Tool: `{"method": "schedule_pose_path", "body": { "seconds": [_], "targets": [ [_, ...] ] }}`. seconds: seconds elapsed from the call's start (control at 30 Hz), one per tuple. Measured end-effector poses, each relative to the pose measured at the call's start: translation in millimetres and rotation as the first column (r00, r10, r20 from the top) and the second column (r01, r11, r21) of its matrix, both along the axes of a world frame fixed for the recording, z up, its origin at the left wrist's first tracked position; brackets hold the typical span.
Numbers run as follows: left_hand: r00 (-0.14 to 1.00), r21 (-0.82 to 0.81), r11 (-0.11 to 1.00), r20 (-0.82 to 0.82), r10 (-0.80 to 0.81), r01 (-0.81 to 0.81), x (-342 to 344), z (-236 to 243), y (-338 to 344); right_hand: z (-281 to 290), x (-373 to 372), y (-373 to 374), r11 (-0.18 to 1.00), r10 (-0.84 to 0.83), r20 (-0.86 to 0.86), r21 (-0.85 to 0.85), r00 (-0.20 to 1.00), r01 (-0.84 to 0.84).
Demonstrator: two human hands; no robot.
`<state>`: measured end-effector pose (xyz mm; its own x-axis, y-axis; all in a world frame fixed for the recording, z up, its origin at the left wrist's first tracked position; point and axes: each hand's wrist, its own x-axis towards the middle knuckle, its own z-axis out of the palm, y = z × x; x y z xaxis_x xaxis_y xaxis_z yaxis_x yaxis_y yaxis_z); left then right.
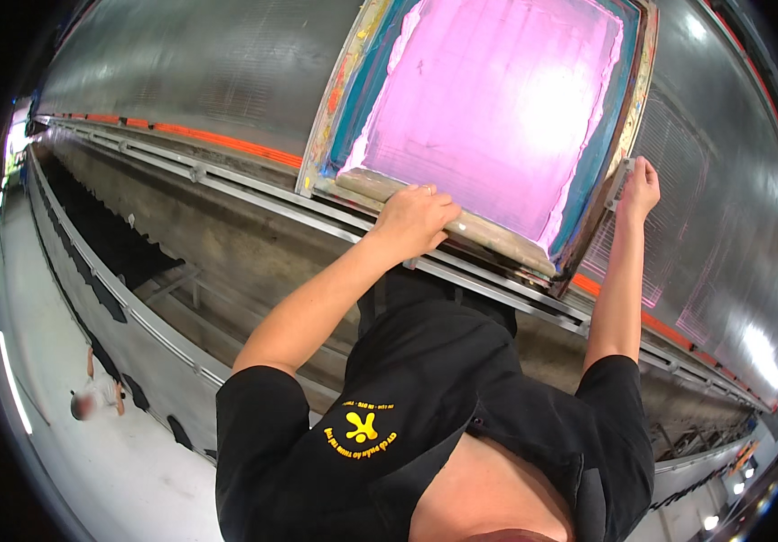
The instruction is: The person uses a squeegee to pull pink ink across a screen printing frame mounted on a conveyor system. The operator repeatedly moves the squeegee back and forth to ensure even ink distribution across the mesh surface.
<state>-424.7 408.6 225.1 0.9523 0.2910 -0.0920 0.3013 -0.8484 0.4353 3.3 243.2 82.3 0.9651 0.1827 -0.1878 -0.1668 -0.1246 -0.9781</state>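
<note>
A screen-printing frame with a teal border and pink ink across its mesh lies at the top centre on a long grey metal table. My left hand has its fingers curled over a tan squeegee bar lying along the frame's near side. My right hand is at the frame's right edge, fingers closed on a small grey metal fitting there.
Metal rails and an orange strip run along the table's near edge, close in front of my torso. Faint pink lined prints mark the table right of the frame. A person appears far off at lower left, beside another rail.
</note>
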Motion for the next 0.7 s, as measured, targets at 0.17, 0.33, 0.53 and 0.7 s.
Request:
{"method": "schedule_pose_path", "body": {
  "seconds": [0.17, 0.33, 0.53, 0.7],
  "targets": [
    [0.987, -0.058, 0.986, -0.008, -0.158, 0.157, 22.8, 13.1, 69.8, 10.8, -3.4, -1.1, 0.991, -0.039, 0.054, -0.126, 0.998, 0.046],
    [0.962, -0.144, 0.974, -0.187, -0.199, 0.173, 58.0, -12.3, 90.3, 2.8, -1.5, 2.3, 0.963, 0.025, 0.152, -0.271, 0.988, 0.018],
    [0.851, -0.276, 0.939, -0.423, -0.312, 0.207, 85.3, -20.7, 110.0, -1.5, 2.5, 1.2, 0.923, 0.06, 0.157, -0.386, 0.986, 0.005],
    [0.768, -0.446, 0.88, -0.502, -0.398, 0.164, 109.2, -9.3, 149.2, 11.1, -10.9, 16.3, 0.87, 0.12, 0.232, -0.493, 0.965, 0.011]
  ]
}}
